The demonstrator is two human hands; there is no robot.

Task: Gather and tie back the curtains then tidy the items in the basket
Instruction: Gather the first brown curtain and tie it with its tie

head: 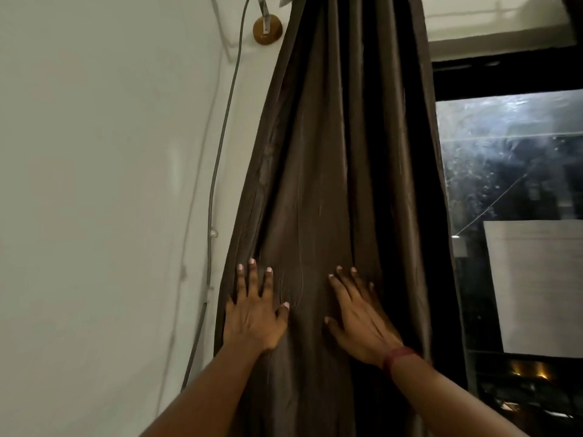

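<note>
Against the wall beside the window, the brown curtain [334, 171] hangs already bunched into deep folds. Its long axis runs up and down, from the narrow top near the wooden wall knob [267, 29] to the wider part below, and it leans a little to the left as it goes down. Both hands lie flat on the cloth with straight, spread fingers: the left hand [255, 313] near the left edge, the right hand [359, 323] near the middle. Neither grip is closed on anything; they only press.

I think the folds can slip apart, because open palms do not hold the cloth together. If she pulls hard downward, the top fixing may suffer. The grey cable [220, 146] on the wall runs just beside the curtain edge and could be caught. No tie-back and no basket are visible.
</note>
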